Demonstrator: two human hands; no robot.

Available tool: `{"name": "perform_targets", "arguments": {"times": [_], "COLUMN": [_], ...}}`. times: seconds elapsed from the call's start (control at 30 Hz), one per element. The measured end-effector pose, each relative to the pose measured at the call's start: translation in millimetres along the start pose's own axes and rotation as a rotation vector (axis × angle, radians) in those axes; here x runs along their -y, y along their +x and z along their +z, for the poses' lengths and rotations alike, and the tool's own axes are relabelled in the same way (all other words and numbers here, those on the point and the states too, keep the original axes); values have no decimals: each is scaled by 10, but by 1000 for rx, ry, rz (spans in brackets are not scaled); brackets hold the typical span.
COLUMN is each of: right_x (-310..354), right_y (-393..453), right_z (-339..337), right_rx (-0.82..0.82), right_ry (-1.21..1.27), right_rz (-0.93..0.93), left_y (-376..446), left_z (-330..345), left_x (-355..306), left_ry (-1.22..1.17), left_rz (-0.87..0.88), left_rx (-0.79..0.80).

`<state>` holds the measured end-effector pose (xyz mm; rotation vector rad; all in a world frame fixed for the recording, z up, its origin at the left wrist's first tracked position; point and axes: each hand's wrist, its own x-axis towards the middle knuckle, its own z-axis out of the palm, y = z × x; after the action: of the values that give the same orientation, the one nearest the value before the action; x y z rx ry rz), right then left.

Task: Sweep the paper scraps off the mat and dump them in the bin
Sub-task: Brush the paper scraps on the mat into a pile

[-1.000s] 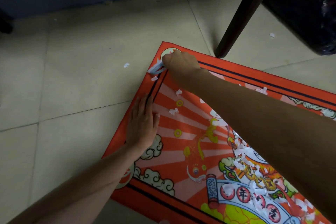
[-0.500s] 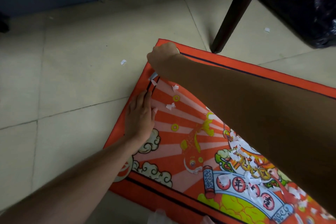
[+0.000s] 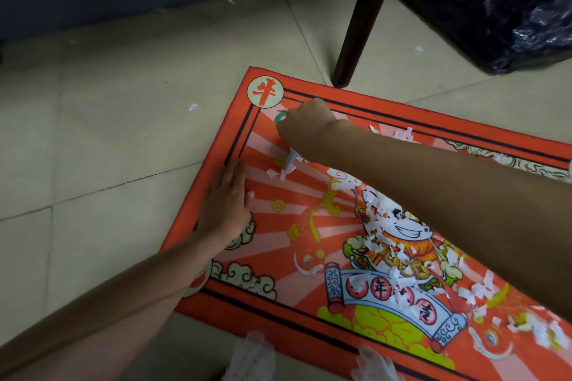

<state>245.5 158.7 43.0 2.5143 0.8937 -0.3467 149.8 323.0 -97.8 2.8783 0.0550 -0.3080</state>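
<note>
Red mat [image 3: 309, 312], left hand [image 3: 227, 204] flat, right hand [image 3: 305, 127] fisted

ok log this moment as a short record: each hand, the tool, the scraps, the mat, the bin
left hand: flat on the mat's left edge, fingers straight
right hand: grips a small brush
brush: bristles on a few scraps near the mat's far left corner
scraps: thickest at mat centre; a few on the floor
mat: red, flat on tile
bin: dark, black bag, far right

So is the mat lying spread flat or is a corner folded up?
Spread flat: the mat shows its full corner on the tiles, and the left hand presses its edge down.
</note>
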Motion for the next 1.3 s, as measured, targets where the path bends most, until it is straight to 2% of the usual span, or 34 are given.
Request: {"name": "perform_targets", "arguments": {"times": [0.13,0.37,0.6,0.87,1.3], "right_x": [-71,-183,-207,112,-17], "right_y": [-224,-514,-584,-175,-429], "right_z": [57,203,243,235,420], "right_rx": [35,34,-70,-175,-100], "right_ry": [-106,-53,66,156,102], "right_rz": [-28,9,125,84,55], "left_y": [-45,-155,-216,-206,-242], "left_z": [81,157,166,107,133], "left_x": [-101,-312,-351,-102,-373], "left_ry": [-33,-45,-40,-2,27], "left_rz": [64,130,170,143,141], "left_rx": [-11,30,33,2,4]}}
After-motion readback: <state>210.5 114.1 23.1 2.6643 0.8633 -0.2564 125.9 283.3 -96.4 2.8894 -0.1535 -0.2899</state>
